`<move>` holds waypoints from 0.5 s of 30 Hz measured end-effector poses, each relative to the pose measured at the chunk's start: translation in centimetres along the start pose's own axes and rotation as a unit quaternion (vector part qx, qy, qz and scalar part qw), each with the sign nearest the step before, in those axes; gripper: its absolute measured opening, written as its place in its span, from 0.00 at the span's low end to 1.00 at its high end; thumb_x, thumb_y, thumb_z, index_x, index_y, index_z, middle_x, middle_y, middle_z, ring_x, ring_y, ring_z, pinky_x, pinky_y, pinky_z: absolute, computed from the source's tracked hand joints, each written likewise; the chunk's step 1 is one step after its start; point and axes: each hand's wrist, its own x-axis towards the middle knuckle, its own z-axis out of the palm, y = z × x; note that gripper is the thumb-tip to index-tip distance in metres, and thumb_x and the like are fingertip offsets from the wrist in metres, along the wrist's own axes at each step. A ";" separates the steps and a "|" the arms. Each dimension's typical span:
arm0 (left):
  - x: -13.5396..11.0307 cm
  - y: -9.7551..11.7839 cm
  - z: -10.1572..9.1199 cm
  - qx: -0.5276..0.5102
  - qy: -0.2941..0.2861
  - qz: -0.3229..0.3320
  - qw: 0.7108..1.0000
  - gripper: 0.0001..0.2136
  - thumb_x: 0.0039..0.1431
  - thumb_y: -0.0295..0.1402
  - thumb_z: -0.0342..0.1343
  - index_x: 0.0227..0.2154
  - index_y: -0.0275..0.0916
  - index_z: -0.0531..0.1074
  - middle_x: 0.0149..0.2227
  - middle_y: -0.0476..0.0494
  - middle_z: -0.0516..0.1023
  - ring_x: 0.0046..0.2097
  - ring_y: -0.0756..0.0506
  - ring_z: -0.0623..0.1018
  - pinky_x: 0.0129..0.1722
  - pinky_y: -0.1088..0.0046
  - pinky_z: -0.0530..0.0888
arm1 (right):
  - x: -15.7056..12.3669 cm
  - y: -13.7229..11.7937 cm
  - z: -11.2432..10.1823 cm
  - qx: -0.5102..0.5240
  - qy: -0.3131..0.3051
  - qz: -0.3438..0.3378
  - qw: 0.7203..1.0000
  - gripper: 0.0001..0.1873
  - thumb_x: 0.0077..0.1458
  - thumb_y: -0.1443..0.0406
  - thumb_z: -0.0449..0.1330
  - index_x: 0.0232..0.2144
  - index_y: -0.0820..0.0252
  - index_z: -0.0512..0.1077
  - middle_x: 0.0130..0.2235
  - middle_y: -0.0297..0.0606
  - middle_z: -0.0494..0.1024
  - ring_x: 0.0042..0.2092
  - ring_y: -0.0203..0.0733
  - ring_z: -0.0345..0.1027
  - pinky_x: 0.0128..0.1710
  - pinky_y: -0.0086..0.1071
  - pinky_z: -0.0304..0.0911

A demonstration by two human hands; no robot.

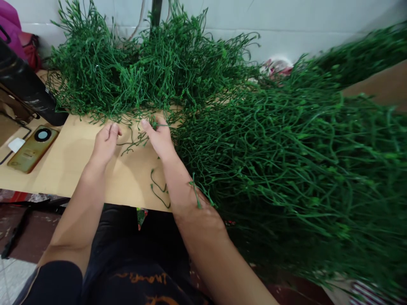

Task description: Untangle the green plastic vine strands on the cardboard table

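Note:
Both my hands rest on a light wooden table (73,169) in front of a big heap of green plastic branching stems (152,72). My left hand (105,142) has its fingers curled in, and a thin green stem (133,144) runs from it toward my right hand. My right hand (159,137) pinches a green stem at the edge of the heap. A larger mass of the same green stems (286,161) lies over the table's right side, touching my right forearm. Two loose curved stems (159,190) lie near the table's front edge.
A phone in a gold case (33,148) lies at the table's left edge, with a black cylinder (25,84) behind it. A pink and red bag (19,38) sits at the far left. A white tiled wall (286,25) stands behind the table.

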 end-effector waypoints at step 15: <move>-0.5 0.6 0.6 -0.093 0.013 -0.012 0.996 0.26 0.59 0.58 0.38 0.22 0.41 0.62 0.17 0.52 0.53 0.22 0.50 0.59 0.23 0.72 0.59 | -1.8 -3.6 -1.1 -0.227 0.065 -0.145 0.961 0.16 0.58 0.53 0.52 0.34 0.60 0.69 0.41 0.43 0.64 0.48 0.44 0.61 0.52 0.44 0.61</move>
